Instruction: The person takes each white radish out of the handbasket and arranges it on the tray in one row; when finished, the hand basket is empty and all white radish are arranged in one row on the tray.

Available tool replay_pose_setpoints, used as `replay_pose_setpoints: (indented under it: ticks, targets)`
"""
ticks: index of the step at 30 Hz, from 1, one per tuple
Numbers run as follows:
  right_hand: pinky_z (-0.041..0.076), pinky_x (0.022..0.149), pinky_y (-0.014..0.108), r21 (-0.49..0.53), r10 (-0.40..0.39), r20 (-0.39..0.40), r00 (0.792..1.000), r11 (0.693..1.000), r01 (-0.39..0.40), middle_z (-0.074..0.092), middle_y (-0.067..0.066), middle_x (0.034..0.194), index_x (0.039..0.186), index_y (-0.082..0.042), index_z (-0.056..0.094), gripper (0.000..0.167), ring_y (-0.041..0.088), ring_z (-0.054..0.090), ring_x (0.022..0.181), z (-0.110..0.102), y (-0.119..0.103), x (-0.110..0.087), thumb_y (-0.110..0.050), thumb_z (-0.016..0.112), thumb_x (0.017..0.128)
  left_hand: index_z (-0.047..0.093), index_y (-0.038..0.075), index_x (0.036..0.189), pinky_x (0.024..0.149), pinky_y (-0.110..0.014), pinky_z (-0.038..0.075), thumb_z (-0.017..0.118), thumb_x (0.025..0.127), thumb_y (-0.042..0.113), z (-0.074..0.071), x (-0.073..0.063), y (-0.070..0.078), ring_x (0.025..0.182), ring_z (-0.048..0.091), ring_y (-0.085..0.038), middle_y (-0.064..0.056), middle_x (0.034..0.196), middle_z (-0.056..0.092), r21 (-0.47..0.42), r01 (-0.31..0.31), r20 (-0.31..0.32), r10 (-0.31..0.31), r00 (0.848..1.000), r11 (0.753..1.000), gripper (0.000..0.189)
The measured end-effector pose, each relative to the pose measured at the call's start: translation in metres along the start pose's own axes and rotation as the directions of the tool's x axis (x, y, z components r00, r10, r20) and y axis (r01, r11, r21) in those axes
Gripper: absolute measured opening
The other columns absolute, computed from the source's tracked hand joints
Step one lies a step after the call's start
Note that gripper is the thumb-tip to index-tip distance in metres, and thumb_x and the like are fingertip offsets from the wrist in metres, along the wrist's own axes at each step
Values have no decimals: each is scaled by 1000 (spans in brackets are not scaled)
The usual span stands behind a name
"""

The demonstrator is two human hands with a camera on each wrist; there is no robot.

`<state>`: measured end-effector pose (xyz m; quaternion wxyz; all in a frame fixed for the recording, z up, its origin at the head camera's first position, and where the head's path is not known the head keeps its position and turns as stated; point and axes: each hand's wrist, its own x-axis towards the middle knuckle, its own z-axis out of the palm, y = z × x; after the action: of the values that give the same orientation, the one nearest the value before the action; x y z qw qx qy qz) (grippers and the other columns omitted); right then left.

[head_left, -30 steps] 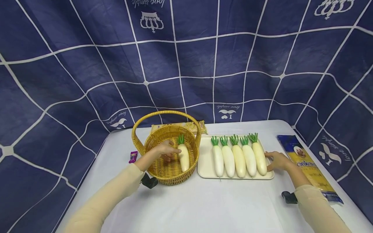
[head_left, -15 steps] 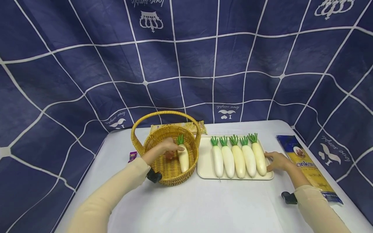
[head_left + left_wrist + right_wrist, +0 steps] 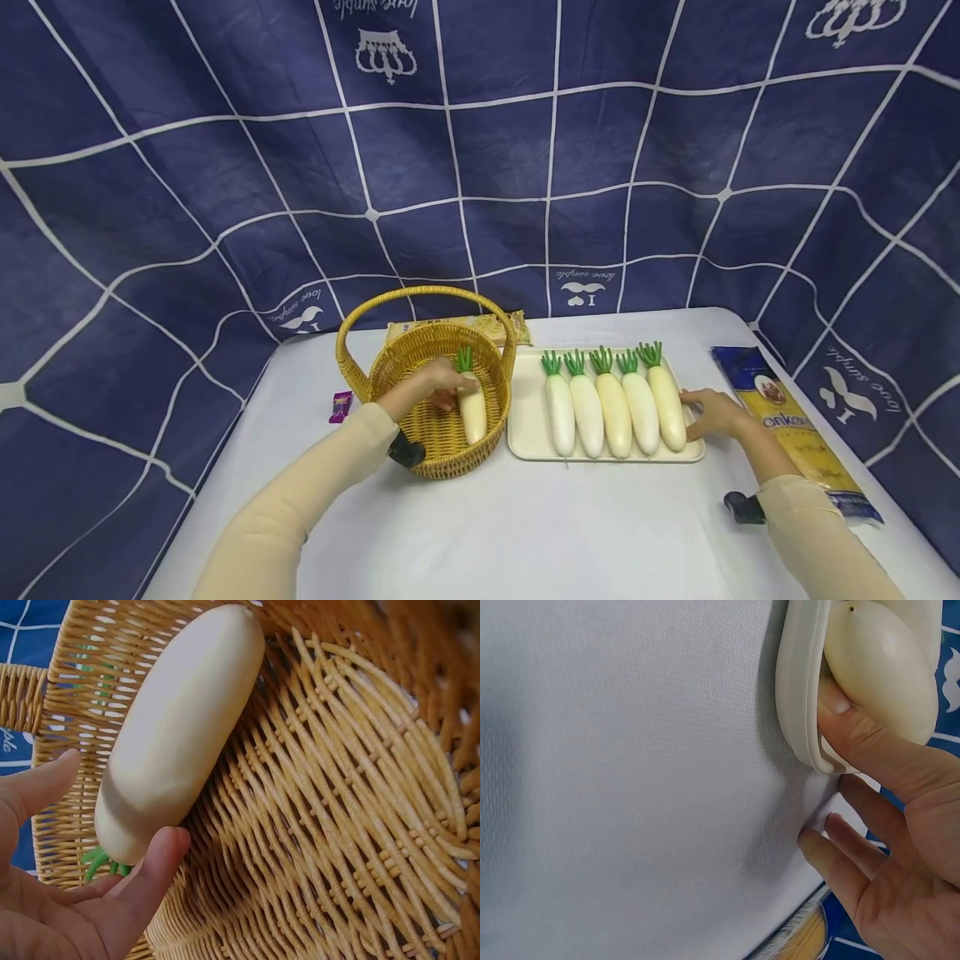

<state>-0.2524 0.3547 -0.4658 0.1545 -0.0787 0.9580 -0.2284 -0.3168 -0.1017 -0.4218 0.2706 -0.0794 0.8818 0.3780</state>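
Inside the yellow wicker basket [image 3: 431, 458] lies a white radish [image 3: 473, 412] with green leaves. My left hand [image 3: 441, 379] reaches into the basket beside the radish's leafy end. In the left wrist view, its digits are spread on either side of that radish [image 3: 184, 727], one visibly apart from it. At the cream tray [image 3: 600, 457], my right hand [image 3: 712, 414] holds the right edge. The right wrist view shows the thumb inside the rim, next to a radish [image 3: 885, 667], and the other fingers outside. Several radishes [image 3: 617, 414] lie side by side on the tray, leaves pointing away.
A blue and yellow packet [image 3: 791, 425] lies right of the tray. Behind the basket is a yellowish packet [image 3: 498, 327], and left of it a small purple packet [image 3: 341, 407]. The basket's tall handle [image 3: 427, 290] arches over its opening. A blue curtain [image 3: 510, 167] hangs behind the table.
My left hand has moved slightly right and farther over the radish in the basket, its forearm following. My right hand stays at the tray's edge.
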Motion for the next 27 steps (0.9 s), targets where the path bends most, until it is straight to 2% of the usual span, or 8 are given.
replay_pose_setpoints:
  ticks: [3,9,12,16,23,27]
  targets:
    - [31,96,67,6,6,5,1000,1000,-6,43,37,130,125,13,50,73,59,35,119,1,0,0,-13,81,64,43,-6,117,64,-34,58,72,83,27,1,-3,1,63,64,-24,-21,96,57,6,10,4,-11,1000,1000,55]
    - [31,95,67,-1,19,-1,1000,1000,-19,43,37,129,125,12,50,74,59,35,118,0,0,0,-14,82,64,50,-3,106,70,-37,58,72,83,25,6,-5,2,70,68,-29,-24,95,61,26,-25,21,24,999,999,42]
    - [32,95,67,0,15,-1,1000,1000,-15,44,37,129,125,12,50,74,59,35,118,1,1,1,-14,82,64,51,-1,105,72,-38,58,72,83,23,8,-1,2,73,66,-30,-23,95,60,-2,-17,47,17,999,1000,39]
    - [32,95,67,-2,3,-3,1000,1000,-3,44,37,129,125,12,51,74,59,36,117,2,2,1,-15,82,63,51,-2,108,69,-37,58,75,81,22,8,4,1,74,65,-30,-22,95,59,-19,9,70,-8,998,1000,43]
    - [32,95,67,-5,7,1,1000,1000,-7,43,37,130,125,13,49,74,59,35,118,-2,0,-2,-14,81,64,45,-1,111,69,-36,58,71,84,24,14,4,7,65,64,-26,-19,86,59,48,16,77,-20,997,999,46]
    - [31,96,67,2,9,5,1000,1000,-9,42,37,130,126,13,49,75,59,35,118,-1,-2,-2,-14,82,64,43,-1,115,70,-38,58,72,83,21,17,5,8,68,64,-30,-19,87,56,63,18,68,-23,997,998,49]
